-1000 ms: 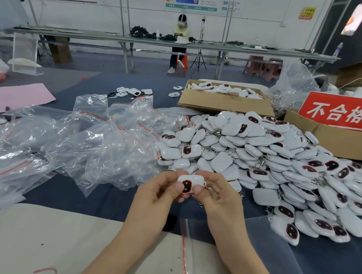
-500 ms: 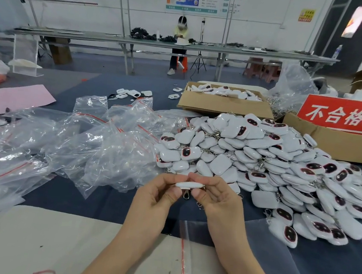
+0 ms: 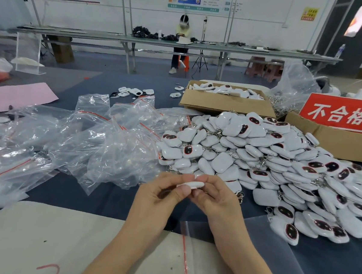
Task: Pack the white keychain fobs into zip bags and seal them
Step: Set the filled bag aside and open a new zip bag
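Note:
Both hands hold one white keychain fob (image 3: 191, 184) edge-on above the dark blue table. My left hand (image 3: 160, 198) pinches its left end between thumb and fingers. My right hand (image 3: 216, 199) pinches its right end. A large heap of white fobs (image 3: 268, 166) with dark red-rimmed windows lies just beyond and to the right. An empty clear zip bag (image 3: 264, 252) with a red stripe lies flat under my right forearm. A heap of clear zip bags (image 3: 81, 144) covers the table on the left.
A cardboard box (image 3: 226, 104) with more fobs stands behind the heap. Another box (image 3: 340, 142) with a red sign (image 3: 345, 114) is at the right. A white sheet (image 3: 53, 241) lies at the front edge, pink paper (image 3: 19, 95) far left. A person sits at a distant bench.
The fob has been turned from showing its dark window to lying edge-on between my fingers. Both hands stay in about the same place.

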### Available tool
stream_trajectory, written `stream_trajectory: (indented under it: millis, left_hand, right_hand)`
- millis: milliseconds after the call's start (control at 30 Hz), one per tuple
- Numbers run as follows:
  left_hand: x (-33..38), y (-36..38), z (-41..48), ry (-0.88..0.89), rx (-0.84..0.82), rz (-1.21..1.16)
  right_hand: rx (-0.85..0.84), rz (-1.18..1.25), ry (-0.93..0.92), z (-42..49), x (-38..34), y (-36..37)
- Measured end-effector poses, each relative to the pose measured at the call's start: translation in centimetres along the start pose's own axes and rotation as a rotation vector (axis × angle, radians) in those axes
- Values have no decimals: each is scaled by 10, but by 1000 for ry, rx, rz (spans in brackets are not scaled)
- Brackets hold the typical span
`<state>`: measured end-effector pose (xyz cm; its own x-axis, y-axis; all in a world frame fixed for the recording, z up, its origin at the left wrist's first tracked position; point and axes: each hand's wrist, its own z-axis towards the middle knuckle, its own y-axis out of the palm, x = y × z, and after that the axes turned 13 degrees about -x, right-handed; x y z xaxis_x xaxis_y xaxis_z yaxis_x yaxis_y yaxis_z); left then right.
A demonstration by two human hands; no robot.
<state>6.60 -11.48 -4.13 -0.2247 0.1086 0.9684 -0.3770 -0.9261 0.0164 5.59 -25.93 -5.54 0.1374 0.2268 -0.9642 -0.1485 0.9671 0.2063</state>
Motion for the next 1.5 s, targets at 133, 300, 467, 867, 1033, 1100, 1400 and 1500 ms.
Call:
stream_trajectory:
  millis: [133,300,467,867,1033,1100,1400,1500]
  left_hand:
    - [0,0,-1,0,-41,29]
    - [-2,-1,0,-3,-47,40]
    - [-4,0,0,18,-3,-1]
    - [-14,-7,5,-5,9,-57]
    - [-13,-9,6,-26,41,-151]
    - [-16,-11,8,-29,111,-245]
    - [-7,-19,9,-40,265,-286]
    - [-2,-18,6,-86,134,-260]
  right_hand:
    - [0,40,25,1,1,-1]
    - [-8,-9,42,1,1,-2]
    - [7,-2,11,0,0,1]
    - [2,-119,-6,1,-3,8]
    - [88,-187,-66,0,-4,12]
    - [98,-292,-103,-2,-8,10]
    - [-159,-1003,-15,-13,-5,-7]
    - [-138,-1031,-82,-9,1,-11]
